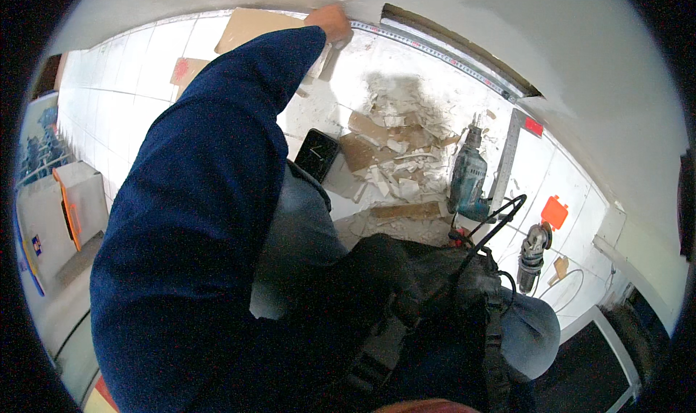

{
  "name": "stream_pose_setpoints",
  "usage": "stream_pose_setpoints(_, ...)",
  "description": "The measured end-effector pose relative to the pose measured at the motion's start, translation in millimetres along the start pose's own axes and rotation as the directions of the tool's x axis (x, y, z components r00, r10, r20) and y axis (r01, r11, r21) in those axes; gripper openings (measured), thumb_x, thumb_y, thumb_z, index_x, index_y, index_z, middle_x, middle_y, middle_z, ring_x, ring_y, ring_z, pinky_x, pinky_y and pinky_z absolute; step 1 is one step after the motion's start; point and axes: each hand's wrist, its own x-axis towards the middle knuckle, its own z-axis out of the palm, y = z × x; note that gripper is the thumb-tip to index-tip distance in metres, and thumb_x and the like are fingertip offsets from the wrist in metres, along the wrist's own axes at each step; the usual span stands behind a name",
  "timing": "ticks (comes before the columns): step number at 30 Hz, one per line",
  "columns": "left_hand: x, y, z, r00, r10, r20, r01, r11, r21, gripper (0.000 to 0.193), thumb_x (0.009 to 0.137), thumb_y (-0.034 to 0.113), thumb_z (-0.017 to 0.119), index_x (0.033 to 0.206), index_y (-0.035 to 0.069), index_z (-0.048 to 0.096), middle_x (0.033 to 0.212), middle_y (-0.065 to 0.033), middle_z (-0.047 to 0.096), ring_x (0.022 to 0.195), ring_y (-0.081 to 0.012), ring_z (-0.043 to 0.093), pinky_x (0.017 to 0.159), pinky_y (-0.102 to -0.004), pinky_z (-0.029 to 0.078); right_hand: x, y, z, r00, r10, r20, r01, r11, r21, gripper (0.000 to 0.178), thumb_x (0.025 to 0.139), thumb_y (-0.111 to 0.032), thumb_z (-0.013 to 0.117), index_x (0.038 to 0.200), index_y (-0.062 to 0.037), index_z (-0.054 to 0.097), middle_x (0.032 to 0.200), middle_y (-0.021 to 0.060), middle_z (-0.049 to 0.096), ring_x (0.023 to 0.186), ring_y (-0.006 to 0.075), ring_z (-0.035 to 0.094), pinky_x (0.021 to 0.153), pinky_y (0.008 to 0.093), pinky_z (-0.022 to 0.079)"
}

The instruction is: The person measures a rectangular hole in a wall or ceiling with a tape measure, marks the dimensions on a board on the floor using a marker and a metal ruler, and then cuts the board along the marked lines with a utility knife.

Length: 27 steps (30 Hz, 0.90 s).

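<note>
Reaching left hand (pixel 330 23) to the left end of the tape (pixel 436 52), laid along the foot of the wall (pixel 580 43). Looking partly curled from behind; cannot tell whether gripping or merely touching. Cannot see the right hand, so cannot tell its state. Strewn close by: rubble (pixel 406 163), phone (pixel 317 155), drill (pixel 468 170).

White tiled floor (pixel 156 61), dusty in places; landmark, a teal power drill (pixel 470 170). Left of the drill: a heap of broken pale and brown fragments (pixel 406 163); farther left, a flat black device (pixel 317 154). Beyond: a ruled measuring strip (pixel 433 52). Just right: a metal square (pixel 504 152). Farther right: an orange piece (pixel 554 212). Right and nearer: an angle grinder (pixel 533 257). Far left, beyond: a tan sheet (pixel 254 30).
</note>
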Motion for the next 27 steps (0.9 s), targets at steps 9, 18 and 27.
stream_pose_setpoints(9, -19, -56, -41, 0.915, 0.396, -0.083, -0.402, 0.872, -0.280, 0.045, 0.090, 0.043, 0.052, 0.078, 0.002, 0.067, 0.067, -0.0203, 0.061, 0.061, -0.0341, 0.057, 0.064, -0.0471, 0.045, 2, -6, 0, 0.999, -0.037, -0.025, 0.039, 0.998, 0.048, 0.032, 0.078, -0.033, 0.069, 0.106, -0.0195, 0.061, 0.083, 0.0121, 0.066, 0.080, 0.0367, 0.064, 0.075, 0.0458, 0.050)
stream_pose_setpoints(18, -39, -43, -110, 0.983, 0.160, 0.086, -0.114, 0.910, -0.400, 0.039, 0.088, 0.037, 0.062, 0.090, -0.001, 0.068, 0.067, -0.0042, 0.058, 0.062, -0.0151, 0.048, 0.062, -0.0338, 0.043, -2, -16, -10, 1.000, -0.007, -0.014, 0.009, 0.995, 0.101, 0.030, 0.079, -0.032, 0.069, 0.105, -0.0195, 0.061, 0.083, 0.0124, 0.067, 0.079, 0.0378, 0.064, 0.073, 0.0460, 0.051)
stream_pose_setpoints(27, -20, -62, -103, 0.961, 0.276, 0.033, -0.261, 0.937, -0.233, 0.043, 0.088, 0.041, 0.061, 0.092, -0.002, 0.066, 0.064, -0.0036, 0.056, 0.062, -0.0156, 0.047, 0.061, -0.0338, 0.043, 1, -6, 8, 0.995, -0.053, -0.082, 0.056, 0.998, 0.034, 0.032, 0.077, -0.033, 0.070, 0.104, -0.0195, 0.062, 0.085, 0.0105, 0.067, 0.077, 0.0360, 0.065, 0.074, 0.0473, 0.051)
